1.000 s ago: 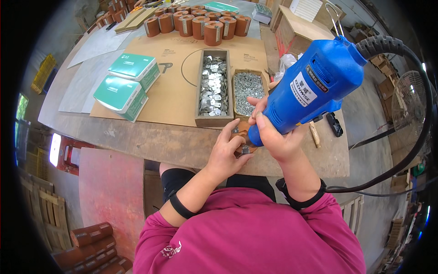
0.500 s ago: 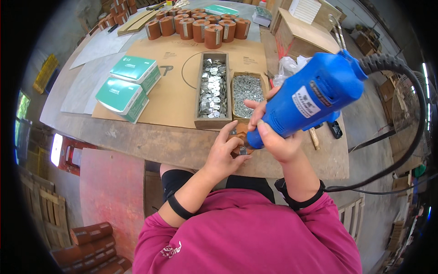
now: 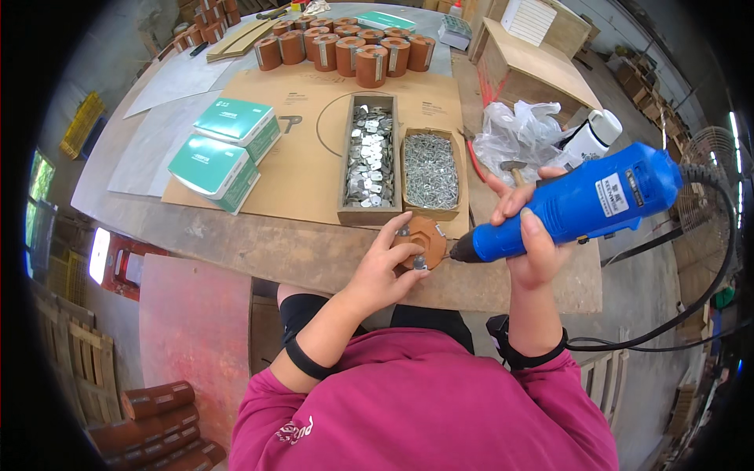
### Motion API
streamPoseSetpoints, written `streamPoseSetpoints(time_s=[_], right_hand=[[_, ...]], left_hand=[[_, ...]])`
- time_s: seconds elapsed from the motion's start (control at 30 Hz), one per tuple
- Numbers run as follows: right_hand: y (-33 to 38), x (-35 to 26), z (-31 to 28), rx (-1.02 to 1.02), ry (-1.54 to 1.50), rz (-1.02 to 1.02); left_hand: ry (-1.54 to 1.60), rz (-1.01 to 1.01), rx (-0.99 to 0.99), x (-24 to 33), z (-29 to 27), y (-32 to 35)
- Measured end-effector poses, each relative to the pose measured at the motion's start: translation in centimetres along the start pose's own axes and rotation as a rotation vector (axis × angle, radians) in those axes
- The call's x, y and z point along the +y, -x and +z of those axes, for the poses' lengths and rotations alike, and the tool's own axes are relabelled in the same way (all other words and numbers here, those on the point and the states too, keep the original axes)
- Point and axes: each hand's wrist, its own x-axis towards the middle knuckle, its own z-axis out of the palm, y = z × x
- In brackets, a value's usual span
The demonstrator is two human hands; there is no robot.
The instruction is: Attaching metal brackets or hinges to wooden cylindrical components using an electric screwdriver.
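I've got the left hand [image 3: 382,265] with fingers curled around the brown piece [image 3: 430,238], which sits near the bench [image 3: 275,247] edge. Right hand [image 3: 534,239] grips the blue power tool [image 3: 585,200], nose just right of the piece; can't tell if the tip touches. Beyond: wooden tray [image 3: 369,215] of metal plates, carton [image 3: 432,213] of fasteners, then brown cylinders [image 3: 371,69].

Fisheye head view from close above, downward and forward over the workbench [image 3: 302,245]
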Motion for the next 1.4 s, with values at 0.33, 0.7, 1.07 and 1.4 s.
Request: streamPoseSetpoints(time_s=[0.33, 0.7, 1.07, 1.4], right_hand=[[4.5, 2.6, -3.2, 0.143, 0.228, 0.195], [6.9, 5.7, -4.6, 0.105, 0.329, 0.176], [6.9, 5.6, -4.5, 0.068, 0.383, 0.182], [6.5, 5.3, -4.8, 0.139, 0.365, 0.187]], left_hand=[[-0.368, 0.180, 0.092, 0.9, 0.4, -0.3], [-0.576, 0.095, -0.117, 1.7, -2.6, 0.1], [-0.399, -0.040, 0.131, 1.2, 0.4, 0.6], [-0.211, -0.060, 0.123, 1.3, -0.9, -1.9]])
